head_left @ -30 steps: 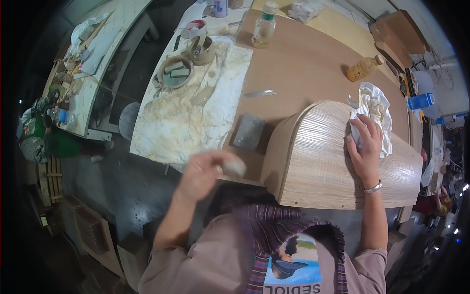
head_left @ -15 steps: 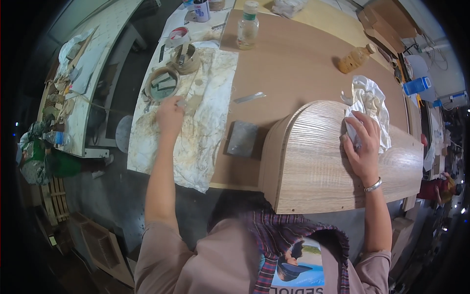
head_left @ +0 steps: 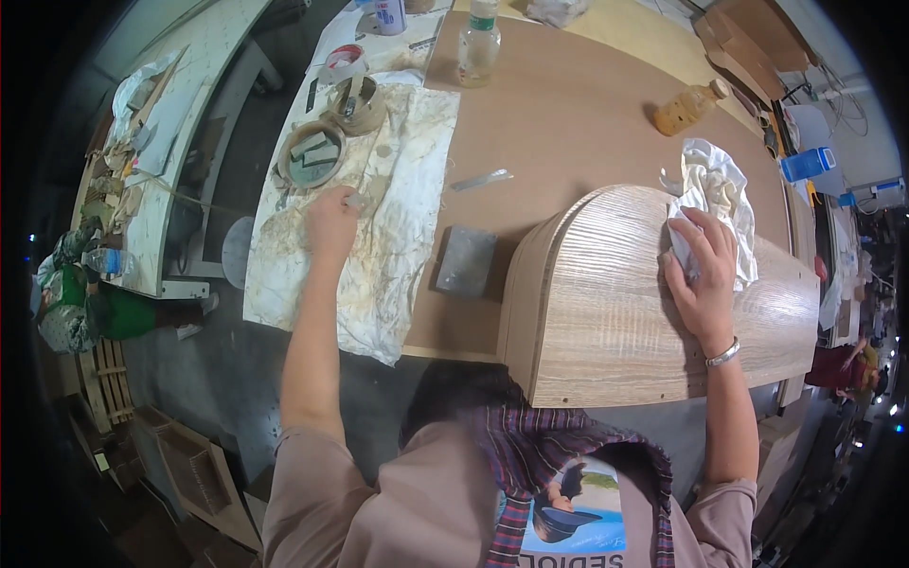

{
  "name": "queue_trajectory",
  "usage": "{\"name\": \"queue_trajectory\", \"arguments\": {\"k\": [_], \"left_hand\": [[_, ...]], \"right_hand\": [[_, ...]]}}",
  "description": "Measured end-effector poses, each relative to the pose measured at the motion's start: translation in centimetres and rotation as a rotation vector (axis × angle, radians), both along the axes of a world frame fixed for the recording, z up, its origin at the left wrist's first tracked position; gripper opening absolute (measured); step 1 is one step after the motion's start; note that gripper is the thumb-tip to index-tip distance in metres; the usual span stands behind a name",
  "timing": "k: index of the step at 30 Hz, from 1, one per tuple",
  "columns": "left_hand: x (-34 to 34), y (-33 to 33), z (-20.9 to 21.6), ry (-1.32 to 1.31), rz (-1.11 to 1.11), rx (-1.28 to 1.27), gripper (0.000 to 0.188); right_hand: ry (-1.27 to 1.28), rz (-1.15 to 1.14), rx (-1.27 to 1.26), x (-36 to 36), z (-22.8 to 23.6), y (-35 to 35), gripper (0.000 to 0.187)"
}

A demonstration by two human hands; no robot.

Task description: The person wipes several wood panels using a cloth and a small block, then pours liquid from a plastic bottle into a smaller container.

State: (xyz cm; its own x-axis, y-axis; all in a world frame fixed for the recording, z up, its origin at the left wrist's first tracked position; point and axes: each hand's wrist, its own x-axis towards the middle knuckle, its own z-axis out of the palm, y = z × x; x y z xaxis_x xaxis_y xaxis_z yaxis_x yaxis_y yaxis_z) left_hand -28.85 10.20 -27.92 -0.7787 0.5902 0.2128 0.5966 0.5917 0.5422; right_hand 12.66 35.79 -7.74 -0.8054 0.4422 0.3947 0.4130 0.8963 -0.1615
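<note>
My left hand (head_left: 331,223) is closed over a stained white cloth (head_left: 402,227), just below a round tub (head_left: 283,170) with several grey-green blocks in it. A small greyish piece (head_left: 355,201) shows at its fingertips, too small to name. My right hand (head_left: 705,275) is closed on a crumpled white rag (head_left: 718,185), pressed against a light wood-grain panel (head_left: 606,293). That panel has a rounded far left corner and tops a stack of similar boards. Part of the rag trails beyond my fingers. Between the cloth and the stack lies a grey rectangular block (head_left: 466,261).
A second tub (head_left: 357,106) and a tape roll (head_left: 345,62) stand at the far left of the table. Further right are a metal strip (head_left: 482,180), a clear bottle (head_left: 479,52) and a bottle of amber liquid (head_left: 688,108). Other people are at the far left and right.
The whole view has shifted slightly upward. Both hands keep nearly the same places, the left on its small piece and the right on the rag.
</note>
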Motion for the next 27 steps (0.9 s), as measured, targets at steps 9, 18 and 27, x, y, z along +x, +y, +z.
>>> {"name": "queue_trajectory", "arguments": {"k": [9,18,27], "left_hand": [[4.8,-0.3,6.1,-1.405,0.016,0.94,0.012],[13.7,0.8,12.7,-1.372,-0.381,0.895,0.023],[20.6,-2.2,17.6,-0.261,-0.895,0.533,0.04]], "right_hand": [[0.006,-0.073,0.023,0.9,-0.5,0.3,0.022],[0.136,-0.228,0.132,1.0,-1.0,0.1,0.02],[0.073,-0.185,0.223,1.0,-1.3,0.5,0.017]]}}
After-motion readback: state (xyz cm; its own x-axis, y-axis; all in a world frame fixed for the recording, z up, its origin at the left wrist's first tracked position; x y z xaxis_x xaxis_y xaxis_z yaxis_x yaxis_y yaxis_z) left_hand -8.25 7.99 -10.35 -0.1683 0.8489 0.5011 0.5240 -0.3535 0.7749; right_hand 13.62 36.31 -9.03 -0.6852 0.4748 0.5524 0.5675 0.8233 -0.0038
